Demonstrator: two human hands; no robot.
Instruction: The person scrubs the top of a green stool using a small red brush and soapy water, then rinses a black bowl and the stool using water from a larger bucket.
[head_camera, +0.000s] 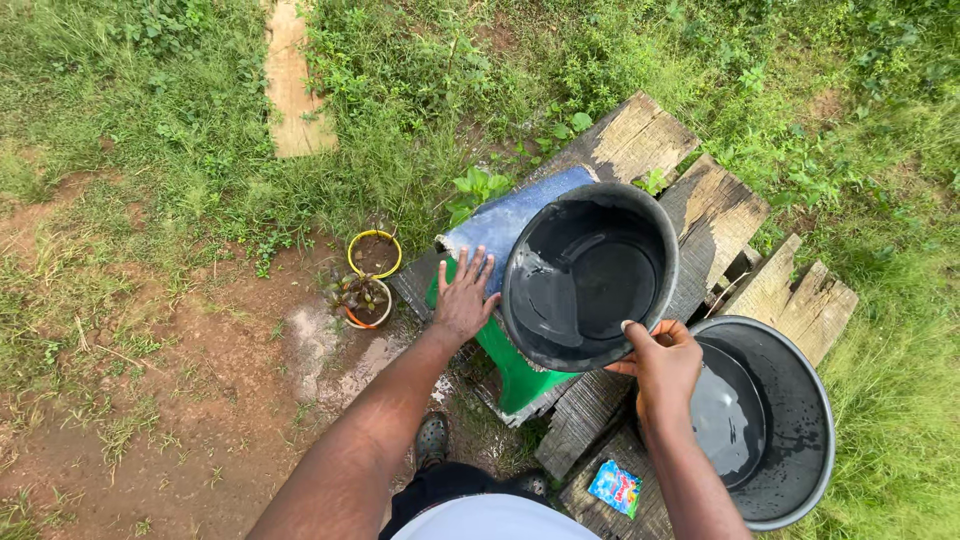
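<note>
While the right hand (662, 365) pinches the tilted black bucket (588, 275) at its rim, the left hand (464, 298) lies spread against its side. A black basin (790, 430) sits just beside.

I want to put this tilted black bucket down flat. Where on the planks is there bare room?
Bare wood shows on the far planks, beyond the black bucket gripped by the right hand. The near side is crowded: the big basin, a small sachet, and the green board and blue pad by the left hand.

bucket (588, 275) on planks (715, 215); basin (765, 420) right
</note>
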